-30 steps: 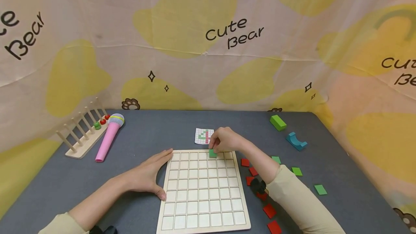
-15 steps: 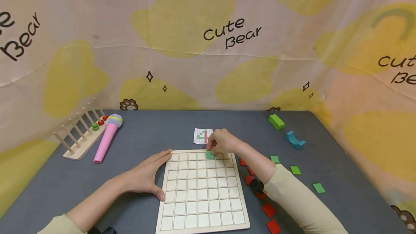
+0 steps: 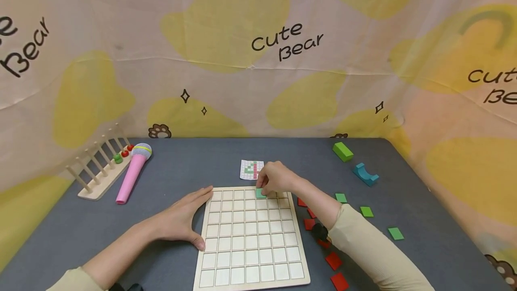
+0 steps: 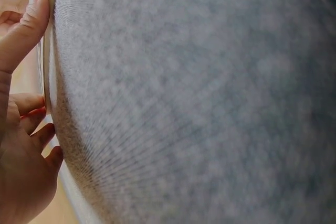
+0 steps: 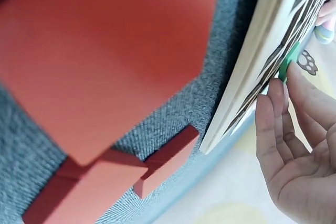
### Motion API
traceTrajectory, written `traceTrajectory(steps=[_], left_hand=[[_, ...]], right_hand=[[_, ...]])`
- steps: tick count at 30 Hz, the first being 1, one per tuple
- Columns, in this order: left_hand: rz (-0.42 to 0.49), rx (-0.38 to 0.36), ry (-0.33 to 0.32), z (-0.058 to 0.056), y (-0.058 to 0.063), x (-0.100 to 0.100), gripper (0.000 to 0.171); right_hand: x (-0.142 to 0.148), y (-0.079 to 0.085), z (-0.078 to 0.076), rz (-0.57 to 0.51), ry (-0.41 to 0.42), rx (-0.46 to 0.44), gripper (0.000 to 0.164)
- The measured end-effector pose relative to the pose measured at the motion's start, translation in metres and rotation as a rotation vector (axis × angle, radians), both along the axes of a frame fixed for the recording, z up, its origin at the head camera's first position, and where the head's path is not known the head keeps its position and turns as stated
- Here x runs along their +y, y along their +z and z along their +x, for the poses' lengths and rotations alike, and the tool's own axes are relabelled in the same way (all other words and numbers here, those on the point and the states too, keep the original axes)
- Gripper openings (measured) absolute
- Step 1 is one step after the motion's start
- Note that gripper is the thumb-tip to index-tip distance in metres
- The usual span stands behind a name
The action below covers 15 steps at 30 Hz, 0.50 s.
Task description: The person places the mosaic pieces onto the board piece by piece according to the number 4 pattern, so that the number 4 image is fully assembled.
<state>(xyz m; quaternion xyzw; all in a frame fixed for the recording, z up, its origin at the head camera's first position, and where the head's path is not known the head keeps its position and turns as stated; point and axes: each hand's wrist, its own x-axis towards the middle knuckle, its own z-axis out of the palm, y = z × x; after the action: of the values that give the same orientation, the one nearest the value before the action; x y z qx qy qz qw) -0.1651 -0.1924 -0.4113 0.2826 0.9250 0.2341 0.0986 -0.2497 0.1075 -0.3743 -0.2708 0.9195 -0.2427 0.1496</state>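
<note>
A pale wooden grid board [image 3: 246,241] lies flat on the table. At its far row, right of the middle, my right hand [image 3: 278,178] pinches a green square tile [image 3: 260,193] between thumb and fingertips. The right wrist view shows this tile [image 5: 290,60] tilted against the grid. My left hand [image 3: 181,217] rests along the board's left edge, thumb and fingers spread apart and touching the rim. Beyond the board lies a small printed card [image 3: 249,169] with a green and red pattern, its right side partly behind my right hand.
Several red tiles [image 3: 334,261] lie right of the board, some under the right forearm. Loose green tiles [image 3: 366,212] sit farther right, with a green block [image 3: 343,152] and a blue arch [image 3: 365,174] behind. A pink toy microphone [image 3: 132,176] and pegged rack [image 3: 102,172] stand at left.
The green tile in my right hand has shifted slightly left and down into the far row. My left hand stays at the board's edge. The head view has drifted a little.
</note>
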Motion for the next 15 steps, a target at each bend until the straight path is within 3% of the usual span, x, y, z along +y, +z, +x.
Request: traceTrajectory(steps=[15], left_hand=[[0.003,0.014,-0.006,0.0003,0.0018,0.0004,0.132]], right_hand=[[0.0005,-0.0006,0.0005,-0.007,0.012,0.015,0.012]])
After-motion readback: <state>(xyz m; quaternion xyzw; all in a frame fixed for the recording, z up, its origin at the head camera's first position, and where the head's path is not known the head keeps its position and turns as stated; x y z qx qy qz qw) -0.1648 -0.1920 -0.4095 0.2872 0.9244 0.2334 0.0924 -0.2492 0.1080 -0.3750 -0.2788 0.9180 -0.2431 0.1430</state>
